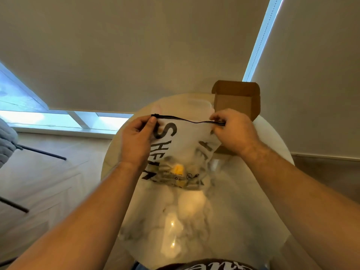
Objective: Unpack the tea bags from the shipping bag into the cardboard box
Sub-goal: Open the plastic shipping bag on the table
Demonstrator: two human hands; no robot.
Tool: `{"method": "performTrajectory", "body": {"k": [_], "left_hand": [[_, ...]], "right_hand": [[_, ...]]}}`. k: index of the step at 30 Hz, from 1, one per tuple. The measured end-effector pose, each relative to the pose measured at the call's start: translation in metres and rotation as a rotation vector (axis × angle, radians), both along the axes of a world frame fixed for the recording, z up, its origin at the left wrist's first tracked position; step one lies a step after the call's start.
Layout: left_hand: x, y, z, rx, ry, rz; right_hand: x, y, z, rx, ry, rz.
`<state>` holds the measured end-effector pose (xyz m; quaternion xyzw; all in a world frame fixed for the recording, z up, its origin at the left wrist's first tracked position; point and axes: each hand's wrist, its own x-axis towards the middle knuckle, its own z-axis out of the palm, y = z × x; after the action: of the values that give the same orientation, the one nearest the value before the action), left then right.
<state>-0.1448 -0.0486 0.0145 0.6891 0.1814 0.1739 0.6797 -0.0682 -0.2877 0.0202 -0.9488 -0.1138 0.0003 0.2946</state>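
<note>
Surface: round marble table point(194, 221), glossy, with patches of glare; the person's shirt covers its near edge.
Shipping bag point(187, 141): frosted plastic, held up over the middle of the table between both hands. The left hand and creases partly hide its black lettering.
Zipper strip point(187, 119): black, along the bag's top; cannot tell whether it is closed.
Left hand point(136, 139): thumb and fingers pinch the strip's left end.
Right hand point(233, 131): curled fingers pinch the strip's right end, hiding the slider.
Tea bags point(178, 169): low inside the bag, only yellow and dark blurs through the plastic; number unclear.
Cardboard box point(236, 100): open, flap upright, at the table's far right behind the right hand; its front and inside are hidden.
Background: drawn blind point(136, 55), bright window point(58, 119), grey chair point(7, 141) cut off at the left.
</note>
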Motion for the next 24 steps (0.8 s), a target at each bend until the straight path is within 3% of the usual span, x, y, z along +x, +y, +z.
{"method": "performTrajectory", "body": {"k": [4,7,16,24], "left_hand": [[0.006,-0.022,0.009,0.122,-0.025,-0.128],[0.011,-0.029,0.008,0.198,-0.042,-0.202],[0.014,-0.023,-0.002,0.104,0.034,-0.169],[0.016,-0.019,0.001,-0.001,0.054,-0.041]], "right_hand": [[-0.01,0.035,0.025,0.291,0.025,0.188],[-0.014,0.058,0.027,0.437,0.047,0.201],[-0.007,0.066,0.007,0.478,0.001,0.229],[0.003,0.054,-0.005,0.258,-0.176,0.248]]}}
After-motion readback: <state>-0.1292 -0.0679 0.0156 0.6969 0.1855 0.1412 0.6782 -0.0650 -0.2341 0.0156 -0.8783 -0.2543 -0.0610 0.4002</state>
